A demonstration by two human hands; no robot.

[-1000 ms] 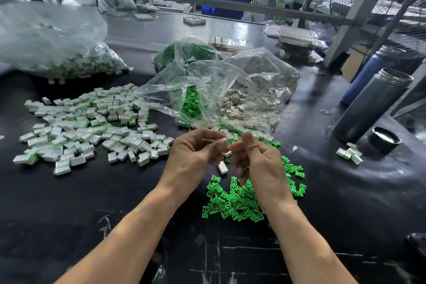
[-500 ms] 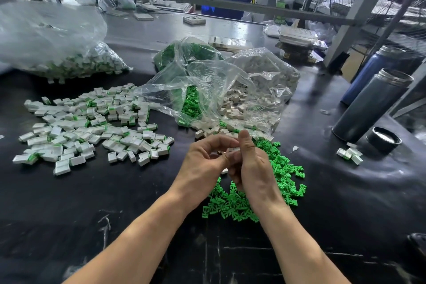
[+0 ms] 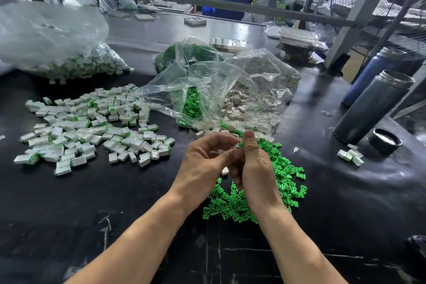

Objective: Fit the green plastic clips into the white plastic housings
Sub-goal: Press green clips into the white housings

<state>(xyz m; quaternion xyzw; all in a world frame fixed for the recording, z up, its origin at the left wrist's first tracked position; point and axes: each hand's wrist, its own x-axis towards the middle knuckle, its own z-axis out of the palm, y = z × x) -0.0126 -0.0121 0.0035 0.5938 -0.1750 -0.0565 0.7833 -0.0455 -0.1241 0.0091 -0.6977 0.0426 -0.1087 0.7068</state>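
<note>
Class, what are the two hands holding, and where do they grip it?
Left hand and right hand pinch one small white housing between fingertips; the exact grip spot is hidden.

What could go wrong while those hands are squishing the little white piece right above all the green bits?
1. The small white plastic housing pinched between the left hand and the right hand might slip and drop into the pile of loose green plastic clips below.
2. A forearm could sweep clips off the black table.
3. The open clear plastic bag might spill more parts.
</note>
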